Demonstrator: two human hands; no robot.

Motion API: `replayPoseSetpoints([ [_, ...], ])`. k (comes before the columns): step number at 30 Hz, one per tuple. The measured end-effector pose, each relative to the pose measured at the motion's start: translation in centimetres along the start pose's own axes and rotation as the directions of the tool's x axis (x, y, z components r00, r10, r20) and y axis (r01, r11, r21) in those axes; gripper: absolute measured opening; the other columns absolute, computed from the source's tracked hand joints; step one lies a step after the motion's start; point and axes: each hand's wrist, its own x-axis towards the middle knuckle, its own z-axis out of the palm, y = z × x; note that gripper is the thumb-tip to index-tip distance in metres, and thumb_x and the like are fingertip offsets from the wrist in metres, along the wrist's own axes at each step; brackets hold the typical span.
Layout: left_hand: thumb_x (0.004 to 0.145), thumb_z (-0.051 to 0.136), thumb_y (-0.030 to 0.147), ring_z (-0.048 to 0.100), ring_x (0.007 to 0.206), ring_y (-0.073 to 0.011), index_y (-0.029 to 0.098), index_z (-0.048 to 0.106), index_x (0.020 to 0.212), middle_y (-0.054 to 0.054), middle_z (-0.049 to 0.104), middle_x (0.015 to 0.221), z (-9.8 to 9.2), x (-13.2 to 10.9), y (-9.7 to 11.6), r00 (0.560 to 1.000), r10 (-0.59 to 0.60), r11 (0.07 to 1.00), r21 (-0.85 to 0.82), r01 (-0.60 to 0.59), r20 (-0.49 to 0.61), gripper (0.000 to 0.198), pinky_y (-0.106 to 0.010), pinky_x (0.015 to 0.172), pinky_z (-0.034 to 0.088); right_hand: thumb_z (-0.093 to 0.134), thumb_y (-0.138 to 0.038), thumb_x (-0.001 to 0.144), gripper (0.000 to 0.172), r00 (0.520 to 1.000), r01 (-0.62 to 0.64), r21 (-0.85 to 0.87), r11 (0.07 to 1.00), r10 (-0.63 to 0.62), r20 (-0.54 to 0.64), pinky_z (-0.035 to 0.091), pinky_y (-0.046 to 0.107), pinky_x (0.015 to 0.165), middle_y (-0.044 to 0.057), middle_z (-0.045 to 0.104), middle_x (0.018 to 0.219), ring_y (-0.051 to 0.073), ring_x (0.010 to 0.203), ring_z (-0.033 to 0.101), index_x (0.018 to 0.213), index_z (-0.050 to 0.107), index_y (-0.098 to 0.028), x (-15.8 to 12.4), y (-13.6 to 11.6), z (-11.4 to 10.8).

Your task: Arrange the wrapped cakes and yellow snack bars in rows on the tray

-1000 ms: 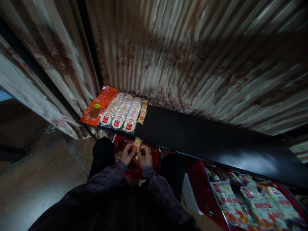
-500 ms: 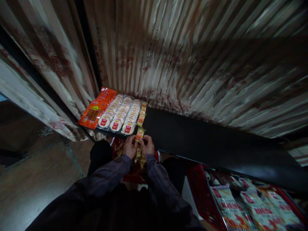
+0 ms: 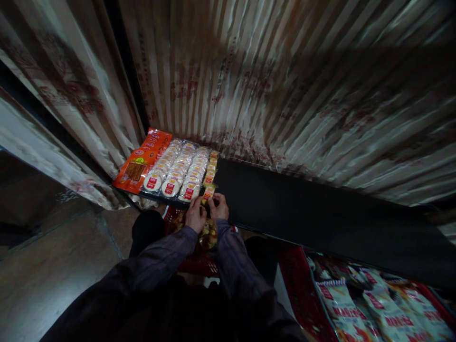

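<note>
One yellow packet has moved nearer the matching row.

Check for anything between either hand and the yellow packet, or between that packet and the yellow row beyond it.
Nothing visible. The left hand and right hand hold the yellow packet at its near end. Just beyond lies the yellow row; whether they touch, I can't tell.

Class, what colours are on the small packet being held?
The small packet shows yellow and orange, in the head view.
</note>
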Motion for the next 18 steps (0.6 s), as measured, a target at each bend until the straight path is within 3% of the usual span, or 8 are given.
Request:
replayPoseSetpoints([
  [4,0.08,0.044,0.005,0.048,0.129,-0.0259,0.013,0.055,0.131,-0.015,0.053,0.136,-0.5,-0.1,-0.2,0.983,0.18,0.966,0.183,-0.183,0.034,0.052,-0.04,0.111,0.039,0.057,-0.042,0.076,0.028,1.0,0.015,-0.043,0.999,-0.015,-0.002,0.048,0.033,0.08,0.006,0.069,0.091,0.021,0.085,0.064,0.094,0.056,-0.021,0.8,-0.3,0.3],
  [9,0.081,0.048,0.008,0.03,0.143,-0.0319,0.016,0.055,0.134,-0.012,0.05,0.145,-0.8,0.5,-0.5,0.934,0.336,0.846,0.398,-0.355,0.121,0.054,-0.051,0.117,0.025,0.057,-0.037,0.077,0.022,1.0,0.017,-0.057,0.998,-0.018,-0.016,0.049,0.032,0.076,0.006,0.07,0.09,0.02,0.082,0.065,0.093,0.057,-0.021,1.6,-0.6,0.8],
  [13,0.085,0.048,0.014,0.02,0.148,-0.0308,0.015,0.052,0.138,-0.009,0.041,0.152,-0.8,1.4,-1.2,0.905,0.396,0.74,0.53,-0.414,0.154,0.054,-0.054,0.121,0.014,0.057,-0.038,0.077,0.024,1.0,0.029,-0.095,0.995,-0.029,-0.007,0.049,0.031,0.077,0.005,0.071,0.091,0.02,0.082,0.065,0.094,0.058,-0.021,2.1,-0.5,1.0],
  [18,0.087,0.047,0.02,0.019,0.148,-0.0312,0.012,0.051,0.139,-0.009,0.034,0.156,-0.8,2.3,-1.8,0.882,0.426,0.62,0.645,-0.447,0.202,0.053,-0.054,0.121,0.014,0.056,-0.04,0.079,0.027,0.999,0.04,-0.126,0.991,-0.038,0.012,0.05,0.032,0.078,0.007,0.071,0.093,0.02,0.083,0.066,0.096,0.059,-0.019,2.7,-0.5,1.0],
])
